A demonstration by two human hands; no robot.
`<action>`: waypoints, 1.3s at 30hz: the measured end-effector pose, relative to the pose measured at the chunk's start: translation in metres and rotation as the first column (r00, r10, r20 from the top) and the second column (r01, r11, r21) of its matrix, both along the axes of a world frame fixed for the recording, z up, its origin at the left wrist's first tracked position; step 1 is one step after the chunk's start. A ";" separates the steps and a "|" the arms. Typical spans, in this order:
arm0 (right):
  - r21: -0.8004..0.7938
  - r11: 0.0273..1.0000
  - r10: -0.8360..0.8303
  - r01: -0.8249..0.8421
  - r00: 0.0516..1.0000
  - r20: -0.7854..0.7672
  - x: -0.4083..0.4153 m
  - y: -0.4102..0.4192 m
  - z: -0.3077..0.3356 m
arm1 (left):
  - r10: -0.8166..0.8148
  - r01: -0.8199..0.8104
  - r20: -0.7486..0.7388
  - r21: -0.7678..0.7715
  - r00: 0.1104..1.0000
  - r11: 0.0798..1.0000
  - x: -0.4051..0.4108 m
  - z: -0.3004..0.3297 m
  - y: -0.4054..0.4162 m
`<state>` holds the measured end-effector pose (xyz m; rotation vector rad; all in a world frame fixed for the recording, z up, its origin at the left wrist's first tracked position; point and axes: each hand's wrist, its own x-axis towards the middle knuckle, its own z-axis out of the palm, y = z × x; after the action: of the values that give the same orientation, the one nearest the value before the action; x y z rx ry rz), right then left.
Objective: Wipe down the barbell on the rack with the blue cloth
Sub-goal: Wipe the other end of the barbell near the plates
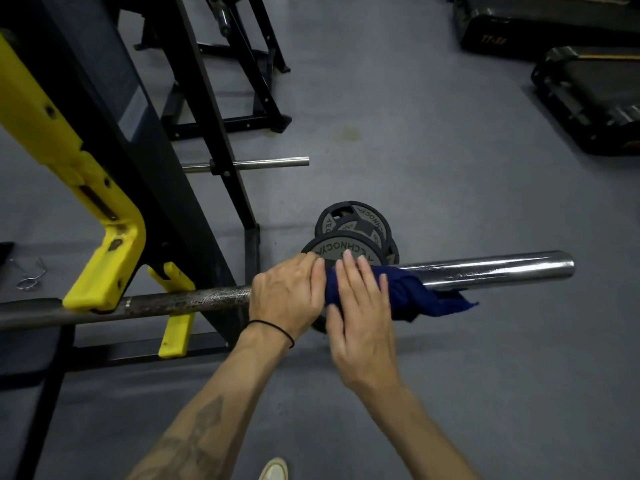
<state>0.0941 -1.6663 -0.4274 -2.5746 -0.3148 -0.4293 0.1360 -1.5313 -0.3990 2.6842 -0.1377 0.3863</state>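
Observation:
The barbell [187, 301] lies across the yellow hooks of the rack [104, 216], its shiny chrome sleeve [502, 270] pointing right. A dark blue cloth [408, 292] is draped over the bar where the shaft meets the sleeve, with a loose end hanging on the right. My left hand [287, 296] curls over the bar just left of the cloth, fingertips at the cloth's edge. My right hand [360, 317] lies flat on the cloth with straight fingers, pressing it onto the bar.
Black weight plates [353, 233] lie stacked on the grey floor just behind the bar. A bare steel peg [270, 163] sticks out of the black rack upright. Spring collars [29, 273] lie at the left. Black machines [585, 98] stand at the upper right.

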 end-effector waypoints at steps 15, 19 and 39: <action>-0.096 0.983 0.165 -0.158 0.984 0.066 0.014 -0.039 0.006 | -0.127 0.132 0.053 -0.105 0.991 0.986 -0.004 -0.008 0.012; 0.065 0.948 -0.315 0.312 0.948 0.047 0.027 -0.087 -0.002 | -0.082 0.085 0.083 -0.029 0.993 0.996 -0.003 -0.009 0.003; 0.132 0.973 -0.197 0.189 0.979 0.052 0.018 0.013 0.005 | -0.039 0.039 0.089 0.005 0.995 0.999 -0.002 -0.007 0.000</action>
<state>0.1118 -1.6536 -0.4220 -2.4797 -0.0561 -0.5853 0.1345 -1.5315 -0.4061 2.6643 -0.2170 0.4939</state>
